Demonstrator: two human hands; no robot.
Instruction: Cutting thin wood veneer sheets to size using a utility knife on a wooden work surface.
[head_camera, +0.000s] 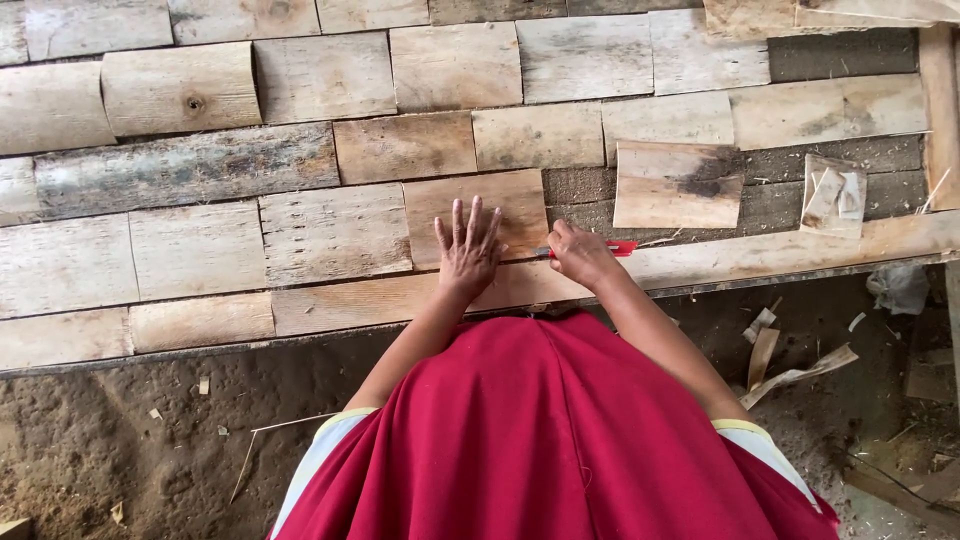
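Wooden sheets lie in about five overlapping rows. One left hand (468, 250) presses flat, five fingers spread, on one sheet (478, 218). One right hand (582, 255) closes around one red knife (618, 248) at that sheet's right edge.

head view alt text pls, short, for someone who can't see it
Seen from above, a person in a red garment presses the left hand flat on a thin wooden piece while the right hand holds a red-handled tool at its edge. Similar pale wood pieces lie in overlapping rows, with scraps on the dirt floor.
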